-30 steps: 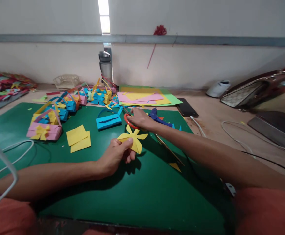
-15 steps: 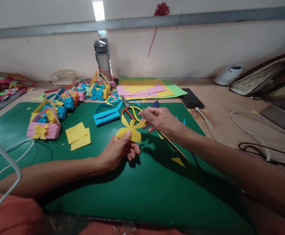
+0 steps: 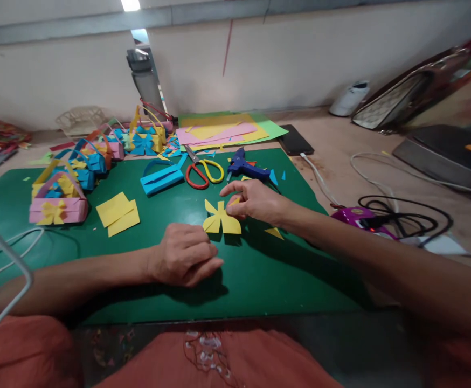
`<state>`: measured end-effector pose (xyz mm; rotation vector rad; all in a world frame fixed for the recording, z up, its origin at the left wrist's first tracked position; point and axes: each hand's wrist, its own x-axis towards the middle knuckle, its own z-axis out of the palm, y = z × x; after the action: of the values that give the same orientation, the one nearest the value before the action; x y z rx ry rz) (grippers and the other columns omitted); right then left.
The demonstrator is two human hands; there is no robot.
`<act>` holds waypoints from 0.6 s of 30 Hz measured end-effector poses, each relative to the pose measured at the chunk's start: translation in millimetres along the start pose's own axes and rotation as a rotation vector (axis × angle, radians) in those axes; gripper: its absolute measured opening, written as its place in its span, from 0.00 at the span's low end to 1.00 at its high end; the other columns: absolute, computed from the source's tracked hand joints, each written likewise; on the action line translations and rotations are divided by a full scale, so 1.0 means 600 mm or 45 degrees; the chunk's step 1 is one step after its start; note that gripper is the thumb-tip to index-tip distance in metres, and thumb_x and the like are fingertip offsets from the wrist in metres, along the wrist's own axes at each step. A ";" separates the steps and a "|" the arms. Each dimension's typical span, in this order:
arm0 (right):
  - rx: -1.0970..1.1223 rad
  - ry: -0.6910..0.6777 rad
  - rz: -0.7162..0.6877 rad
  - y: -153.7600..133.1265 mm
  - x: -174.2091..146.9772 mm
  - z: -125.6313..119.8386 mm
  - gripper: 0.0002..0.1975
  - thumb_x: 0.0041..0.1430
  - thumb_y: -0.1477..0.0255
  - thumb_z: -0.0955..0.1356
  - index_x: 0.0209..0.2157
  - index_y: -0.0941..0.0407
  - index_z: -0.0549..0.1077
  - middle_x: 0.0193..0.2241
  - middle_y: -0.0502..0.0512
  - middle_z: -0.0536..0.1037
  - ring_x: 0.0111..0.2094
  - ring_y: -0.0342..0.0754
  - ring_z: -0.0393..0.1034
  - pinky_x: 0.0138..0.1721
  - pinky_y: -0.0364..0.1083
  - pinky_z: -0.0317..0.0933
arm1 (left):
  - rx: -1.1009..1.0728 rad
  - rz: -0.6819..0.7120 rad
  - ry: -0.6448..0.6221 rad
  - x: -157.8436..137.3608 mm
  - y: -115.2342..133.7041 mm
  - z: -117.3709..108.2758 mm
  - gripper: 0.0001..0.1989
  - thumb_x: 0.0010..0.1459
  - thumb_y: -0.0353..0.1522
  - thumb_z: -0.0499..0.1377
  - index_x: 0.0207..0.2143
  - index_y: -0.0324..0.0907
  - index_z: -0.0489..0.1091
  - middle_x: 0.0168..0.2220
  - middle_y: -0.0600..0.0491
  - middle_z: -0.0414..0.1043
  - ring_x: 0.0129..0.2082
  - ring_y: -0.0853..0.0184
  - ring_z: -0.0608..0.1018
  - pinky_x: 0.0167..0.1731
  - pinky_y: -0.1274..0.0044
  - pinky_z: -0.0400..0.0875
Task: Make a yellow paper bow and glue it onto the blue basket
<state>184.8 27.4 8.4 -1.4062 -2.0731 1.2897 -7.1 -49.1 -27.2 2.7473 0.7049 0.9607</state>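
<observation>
Item: yellow paper cut-out (image 3: 220,211), petal-shaped lobes, one slit from the lower edge; located on or just above the green mat (image 3: 260,291), which lies on the brown bench (image 3: 320,129).

Right hand (image 3: 254,202): at the cut-out's right side, thumb over a lobe, index finger raised apart from it; whether the fingers grip the paper, cannot tell.

Left hand (image 3: 187,256): rests beside the cut-out, to its left and nearer the wearer; fingers curled into a loose fist, contents hidden.

Scissors (image 3: 198,161), one red handle loop, one yellow: beyond the cut-out, blades pointing away.

Blue glue gun (image 3: 249,170): right of the scissors, near the right hand.

Blue paper bag (image 3: 161,181), with handle: left of the scissors.

Two yellow paper pieces (image 3: 116,214): overlapping, beyond the left forearm.

Pink paper bag (image 3: 76,210), yellow bow: farther left, at the near end of a row.
</observation>
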 end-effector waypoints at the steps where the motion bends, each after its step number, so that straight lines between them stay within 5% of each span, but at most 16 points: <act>1: -0.042 -0.012 -0.005 0.001 0.002 0.004 0.17 0.46 0.83 0.67 0.41 0.61 0.70 0.16 0.43 0.69 0.19 0.40 0.63 0.22 0.40 0.58 | 0.128 0.023 0.015 -0.002 -0.007 0.003 0.09 0.57 0.32 0.55 0.27 0.41 0.72 0.22 0.49 0.72 0.21 0.69 0.69 0.23 0.76 0.60; 5: -0.248 0.083 -0.088 0.001 0.005 -0.005 0.13 0.47 0.80 0.69 0.38 0.60 0.74 0.23 0.51 0.76 0.28 0.46 0.70 0.31 0.43 0.60 | 0.442 -0.004 -0.036 -0.005 -0.029 0.018 0.09 0.60 0.34 0.54 0.36 0.40 0.72 0.34 0.46 0.75 0.28 0.67 0.72 0.28 0.75 0.64; 9: -0.632 0.295 -0.183 0.000 0.008 -0.068 0.11 0.52 0.75 0.67 0.39 0.58 0.76 0.32 0.56 0.79 0.35 0.50 0.72 0.35 0.46 0.60 | 0.430 -0.119 -0.173 -0.003 -0.035 0.026 0.12 0.62 0.35 0.51 0.38 0.40 0.72 0.35 0.47 0.74 0.31 0.66 0.70 0.30 0.75 0.66; 13: -1.047 0.331 -0.038 0.022 0.025 -0.127 0.13 0.55 0.72 0.67 0.43 0.59 0.75 0.30 0.57 0.79 0.33 0.51 0.72 0.33 0.47 0.59 | 0.341 -0.178 -0.247 0.002 -0.034 0.029 0.12 0.62 0.35 0.51 0.36 0.39 0.72 0.36 0.47 0.73 0.32 0.65 0.69 0.30 0.74 0.66; 18: -1.193 0.317 0.029 0.054 0.056 -0.138 0.12 0.53 0.73 0.68 0.41 0.58 0.75 0.38 0.62 0.77 0.39 0.58 0.70 0.32 0.48 0.56 | 0.320 -0.199 -0.278 0.005 -0.033 0.030 0.11 0.61 0.35 0.52 0.37 0.38 0.72 0.36 0.46 0.72 0.33 0.63 0.69 0.29 0.73 0.67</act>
<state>244.1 101.0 19.8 -1.7893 -2.5752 0.0489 -1.4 -30.0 -45.5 2.8915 1.0439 0.5635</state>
